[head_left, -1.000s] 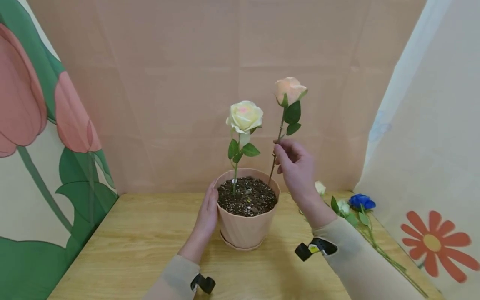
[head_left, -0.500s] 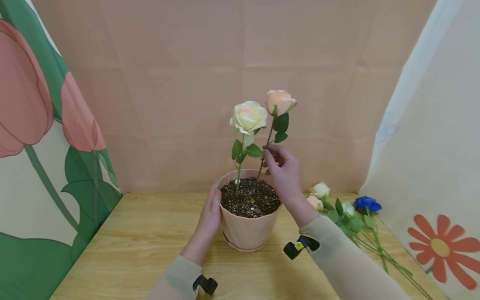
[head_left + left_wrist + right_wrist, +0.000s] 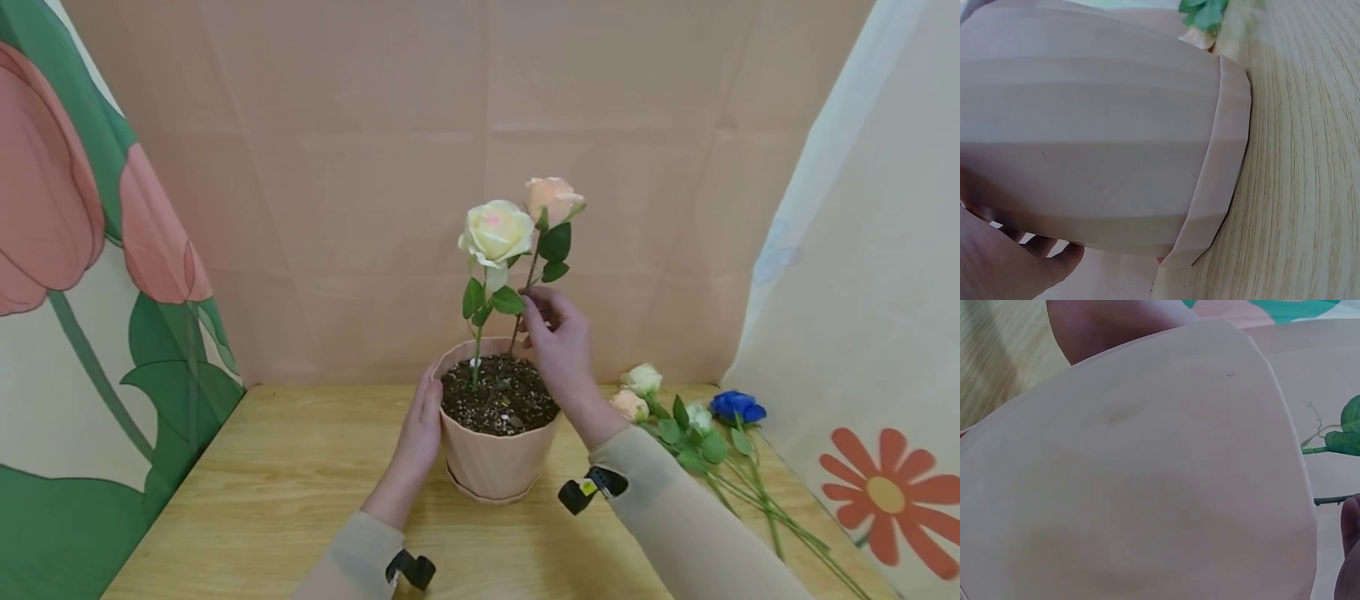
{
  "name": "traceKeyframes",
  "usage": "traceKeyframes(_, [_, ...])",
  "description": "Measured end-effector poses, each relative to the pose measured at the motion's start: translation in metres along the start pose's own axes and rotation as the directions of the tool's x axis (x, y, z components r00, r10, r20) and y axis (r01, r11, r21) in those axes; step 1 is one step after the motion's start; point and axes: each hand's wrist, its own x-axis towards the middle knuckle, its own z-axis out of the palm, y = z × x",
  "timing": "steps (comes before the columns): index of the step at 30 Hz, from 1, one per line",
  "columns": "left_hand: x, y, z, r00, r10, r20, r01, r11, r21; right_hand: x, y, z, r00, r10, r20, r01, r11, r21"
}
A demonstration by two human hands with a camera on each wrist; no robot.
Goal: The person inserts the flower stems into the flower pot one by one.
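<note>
A pale pink flowerpot filled with dark soil stands on a matching saucer. My left hand lies along the pot's left side, fingers extended against its wall; the left wrist view shows this hand at the pot's edge. A cream rose stands upright in the soil. Between thumb and fingers, my right hand pinches the stem of a peach rose, which leans slightly right. Its stem runs down to the soil near the pot's back rim. In the right wrist view the pot hides most of the stem.
Several loose roses lie on the wooden table at right, among them a blue rose, a white rose and a peach rose. A pink backdrop hangs behind; printed flower panels flank both sides.
My right hand has brought the peach rose left and slightly down, to behind the cream rose, its stem now nearer the soil's back middle. My left hand keeps its place on the pot.
</note>
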Motion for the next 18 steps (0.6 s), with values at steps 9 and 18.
traceKeyframes(9, [-0.0002, -0.0009, 0.0003, 1.0, -0.024, 0.001, 0.024, 1.0, -0.007, -0.0024, 0.0013, 0.0049, 0.999, 0.034, 0.041, -0.033, 0.999, -0.026])
traceKeyframes(18, [0.0003, 0.0005, -0.0003, 0.999, -0.036, 0.002, 0.036, 0.999, -0.006, -0.0034, 0.007, 0.0058, 0.995, 0.036, 0.094, -0.026, 0.994, -0.102])
